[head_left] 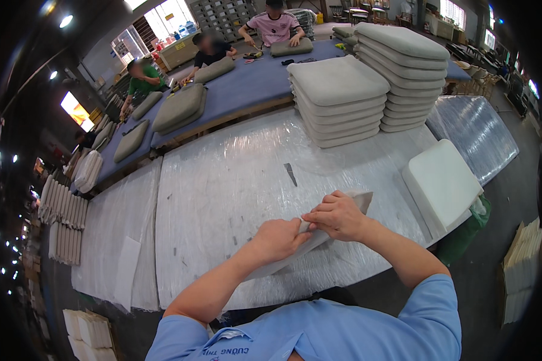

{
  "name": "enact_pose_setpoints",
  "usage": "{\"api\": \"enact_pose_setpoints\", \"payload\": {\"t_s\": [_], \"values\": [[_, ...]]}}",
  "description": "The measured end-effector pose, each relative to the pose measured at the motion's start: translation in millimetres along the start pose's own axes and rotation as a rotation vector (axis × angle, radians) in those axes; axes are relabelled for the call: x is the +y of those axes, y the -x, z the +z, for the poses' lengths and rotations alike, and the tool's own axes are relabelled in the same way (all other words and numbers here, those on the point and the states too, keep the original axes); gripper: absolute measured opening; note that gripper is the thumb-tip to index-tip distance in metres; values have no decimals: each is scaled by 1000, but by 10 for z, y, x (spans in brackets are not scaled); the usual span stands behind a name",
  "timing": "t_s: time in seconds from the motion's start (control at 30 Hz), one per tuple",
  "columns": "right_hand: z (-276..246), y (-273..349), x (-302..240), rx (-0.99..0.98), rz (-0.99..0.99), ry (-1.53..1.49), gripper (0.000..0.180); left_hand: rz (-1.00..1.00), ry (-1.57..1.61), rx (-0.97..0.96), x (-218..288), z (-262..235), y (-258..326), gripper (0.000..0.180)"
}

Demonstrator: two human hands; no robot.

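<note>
Close together above the plastic-covered table (223, 174), my left hand (277, 239) and my right hand (338, 216) pinch the edge of a pale grey fabric piece (363, 201), which looks like a cushion cover. My fingers are closed on it, and the fingertips nearly meet. One corner of the fabric sticks out past my right hand; the rest hangs toward me below my wrists. What lies inside the fabric, if anything, is hidden. A white foam cushion pad (444, 180) rests on the table's right side.
Two tall stacks of grey seat cushions (340, 90) (403, 60) stand at the table's far right. A dark scrap (291, 174) lies mid-table. Beyond, several people work on cushions at a blue table (247, 84). Foam pads (521, 265) are piled on the floor at right.
</note>
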State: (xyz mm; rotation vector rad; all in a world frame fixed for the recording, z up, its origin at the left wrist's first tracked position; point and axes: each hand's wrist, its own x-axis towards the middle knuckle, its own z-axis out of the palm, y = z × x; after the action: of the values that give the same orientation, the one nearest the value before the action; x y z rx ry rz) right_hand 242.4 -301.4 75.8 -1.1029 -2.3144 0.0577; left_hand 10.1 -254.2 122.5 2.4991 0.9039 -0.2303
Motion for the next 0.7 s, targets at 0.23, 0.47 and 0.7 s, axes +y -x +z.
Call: {"api": "enact_pose_setpoints", "payload": {"t_s": [0.23, 0.47, 0.7], "values": [[-413, 250, -142, -528, 286, 11, 51, 86, 383, -223, 36, 324, 77, 93], [-59, 1101, -121, -877, 420, -255, 75, 125, 353, -409, 281, 1153, 31, 104], [491, 1063, 303, -1263, 422, -346, 91, -106, 448, -262, -35, 1913, -189, 83]]}}
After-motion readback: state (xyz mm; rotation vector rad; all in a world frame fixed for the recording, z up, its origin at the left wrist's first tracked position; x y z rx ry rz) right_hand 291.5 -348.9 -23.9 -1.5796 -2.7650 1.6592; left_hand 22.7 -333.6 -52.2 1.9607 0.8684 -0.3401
